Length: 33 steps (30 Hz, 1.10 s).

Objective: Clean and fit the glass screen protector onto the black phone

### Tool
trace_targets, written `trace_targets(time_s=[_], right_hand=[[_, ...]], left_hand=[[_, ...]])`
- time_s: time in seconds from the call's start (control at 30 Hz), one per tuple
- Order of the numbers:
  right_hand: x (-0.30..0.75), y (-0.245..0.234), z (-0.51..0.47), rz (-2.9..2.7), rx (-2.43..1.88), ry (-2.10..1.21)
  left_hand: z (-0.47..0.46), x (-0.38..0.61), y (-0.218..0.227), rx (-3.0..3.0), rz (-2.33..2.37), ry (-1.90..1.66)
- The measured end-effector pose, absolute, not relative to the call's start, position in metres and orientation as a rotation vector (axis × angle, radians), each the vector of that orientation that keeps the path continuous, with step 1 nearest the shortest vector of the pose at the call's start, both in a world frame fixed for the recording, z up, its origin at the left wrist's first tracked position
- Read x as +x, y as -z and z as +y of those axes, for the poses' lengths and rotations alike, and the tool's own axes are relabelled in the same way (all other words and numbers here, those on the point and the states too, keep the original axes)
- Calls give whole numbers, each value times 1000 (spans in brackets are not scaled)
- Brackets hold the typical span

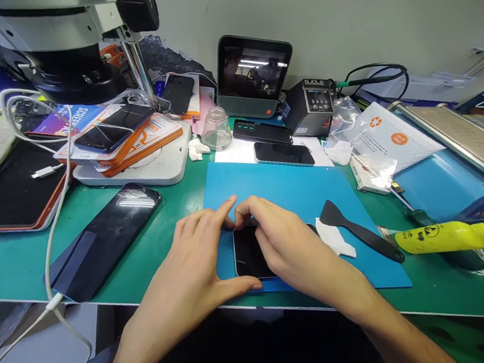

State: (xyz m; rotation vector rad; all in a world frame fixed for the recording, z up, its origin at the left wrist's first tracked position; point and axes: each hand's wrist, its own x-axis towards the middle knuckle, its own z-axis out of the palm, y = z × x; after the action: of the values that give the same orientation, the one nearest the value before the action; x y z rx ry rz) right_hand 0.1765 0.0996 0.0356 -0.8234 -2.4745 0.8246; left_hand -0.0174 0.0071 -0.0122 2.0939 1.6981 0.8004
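Note:
A smartphone point(251, 253) with a dark screen and a light rim lies sideways on the blue mat point(275, 184). My left hand point(197, 256) spans its left end, thumb along the near edge and fingers by the far left corner, with the index finger raised. Across the phone's middle reaches my right hand point(282, 234), its fingers curled and the fingertips together at that same far corner. Whatever is between those fingertips is hidden. Right of the phone are a crumpled white tissue point(335, 238) and a black plastic spatula point(359, 228).
A large dark phone point(109, 240) lies left of the mat. Behind stand a glass jar point(217, 129), another phone point(283, 153), a smart display point(253, 75) and a black control box point(310, 106). A yellow bottle point(440, 237) lies right; a microscope point(70, 44) overhangs the left, near a white cable point(50, 233).

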Motion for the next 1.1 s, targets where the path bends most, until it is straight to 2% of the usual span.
trace_targets(time_s=[0.4,1.1], right_hand=[[172,-35,99,-2429,-935,-868],[146,-33,92,-2557,-1090,-484]], left_hand=[[10,-17,6,2130,1690,-849],[13,-14,8,2111,1691,-877]])
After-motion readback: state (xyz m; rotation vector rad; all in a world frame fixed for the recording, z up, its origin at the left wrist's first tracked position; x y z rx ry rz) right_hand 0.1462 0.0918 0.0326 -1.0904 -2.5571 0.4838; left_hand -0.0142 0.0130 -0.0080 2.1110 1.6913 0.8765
